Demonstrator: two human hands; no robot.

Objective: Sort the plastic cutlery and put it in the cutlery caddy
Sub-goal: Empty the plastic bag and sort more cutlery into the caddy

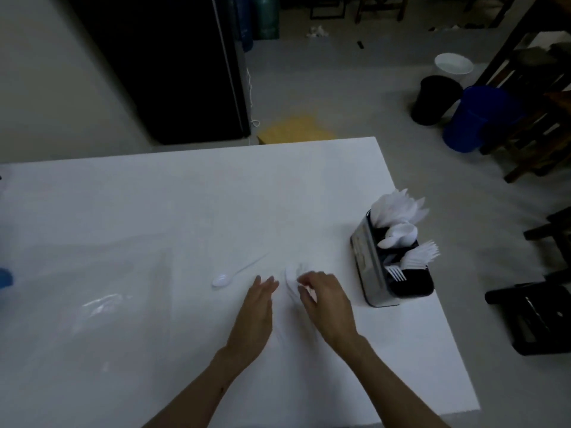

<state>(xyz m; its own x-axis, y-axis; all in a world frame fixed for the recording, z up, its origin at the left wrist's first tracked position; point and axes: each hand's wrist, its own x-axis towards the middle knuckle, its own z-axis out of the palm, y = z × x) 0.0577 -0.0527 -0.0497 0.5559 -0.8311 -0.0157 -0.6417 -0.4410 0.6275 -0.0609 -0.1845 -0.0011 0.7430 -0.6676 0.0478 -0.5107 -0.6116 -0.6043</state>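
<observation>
On the white desk [185, 196], the left hand [258, 307] lies flat with straight fingers, holding nothing. The right hand [324, 296] curls its fingers round a few blurred white cutlery pieces [292, 278]. A lone plastic spoon [230, 276] lies just left. The cutlery caddy [375, 273] stands near the right edge, holding knives [397, 208], spoons [398, 233] and forks [417, 256].

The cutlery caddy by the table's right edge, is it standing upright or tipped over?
Upright. The cutlery caddy stands on its base on the table, with knives, spoons and forks sticking up from it.
</observation>
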